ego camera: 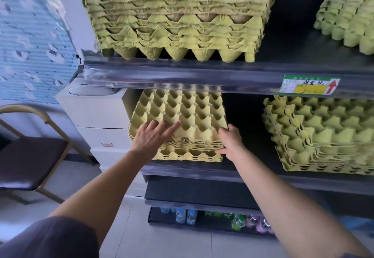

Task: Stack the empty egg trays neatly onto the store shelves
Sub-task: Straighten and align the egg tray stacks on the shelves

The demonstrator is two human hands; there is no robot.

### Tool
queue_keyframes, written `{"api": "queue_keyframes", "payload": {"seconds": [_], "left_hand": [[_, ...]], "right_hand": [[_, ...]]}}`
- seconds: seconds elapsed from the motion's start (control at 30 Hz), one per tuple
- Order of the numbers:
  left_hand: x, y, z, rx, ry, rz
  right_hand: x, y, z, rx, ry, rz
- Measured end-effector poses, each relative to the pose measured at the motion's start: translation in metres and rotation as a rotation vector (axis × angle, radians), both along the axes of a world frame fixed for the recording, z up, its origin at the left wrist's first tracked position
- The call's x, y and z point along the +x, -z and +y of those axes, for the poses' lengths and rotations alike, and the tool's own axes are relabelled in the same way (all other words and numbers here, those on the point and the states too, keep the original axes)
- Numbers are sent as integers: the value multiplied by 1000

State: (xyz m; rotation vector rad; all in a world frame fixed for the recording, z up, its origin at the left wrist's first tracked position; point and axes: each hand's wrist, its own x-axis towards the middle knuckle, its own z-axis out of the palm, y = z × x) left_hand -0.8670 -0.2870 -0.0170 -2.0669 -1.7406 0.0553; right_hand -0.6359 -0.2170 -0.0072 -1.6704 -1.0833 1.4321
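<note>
Now left hand [153, 136] flat on yellow egg tray stack [182, 112], frame centre; right hand [229, 139] clasps its right corner. Risk: uneven shove skews stack off shelf edge [182, 171].

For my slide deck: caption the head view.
Left hand presses the yellow egg tray stack flat; right hand grips its corner on the shelf.

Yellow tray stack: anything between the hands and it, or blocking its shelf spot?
Nothing visible. The left hand lies flat on the yellow tray stack, the right hand grips its corner; it sits on the middle shelf.
</note>
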Motion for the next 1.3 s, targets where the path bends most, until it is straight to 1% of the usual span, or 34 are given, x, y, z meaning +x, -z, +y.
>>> {"api": "queue_keyframes", "payload": {"seconds": [0.07,0.13,0.2,0.23,0.27,0.37,0.47,0.63,0.77,0.87,1.0,1.1,1.17,1.2,1.23,1.3], "left_hand": [[-6,1,3,8,-9,-42],[-6,3,2,-74,-28,-105],[-5,11,2,-143,-34,-132],[-3,15,3,-148,-28,-132],[-2,17,3,-134,-24,-131],[-2,20,4,-55,1,-124],[-8,23,4,62,68,-108],[-10,21,-2,108,154,-112],[-9,24,-4,55,153,-97],[-8,31,-4,35,145,-102],[-8,29,-6,44,163,-95],[-8,22,-10,-45,139,-81],[-8,19,-10,-113,140,-125],[-9,16,-11,-115,148,-161],[-11,15,-11,-98,152,-193],[-18,9,-16,-49,153,-254]], "right_hand": [[-8,-2,-1,4,-4,-11],[-13,3,-2,-3,-22,-74],[-13,12,-4,36,-64,-251],[-11,18,-2,62,-90,-334],[-9,24,0,85,-91,-377],[-11,21,-1,106,-53,-347],[-10,19,0,143,-19,-366],[-1,20,0,165,18,-369],[2,23,-9,147,24,-364],[0,28,-16,147,6,-325],[-3,29,-16,55,50,-244],[-5,28,-22,21,111,-178],[-7,28,-28,30,144,-140],[-9,27,-31,41,153,-143],[-11,26,-34,60,157,-198],[-16,23,-44,198,195,-465]]}}
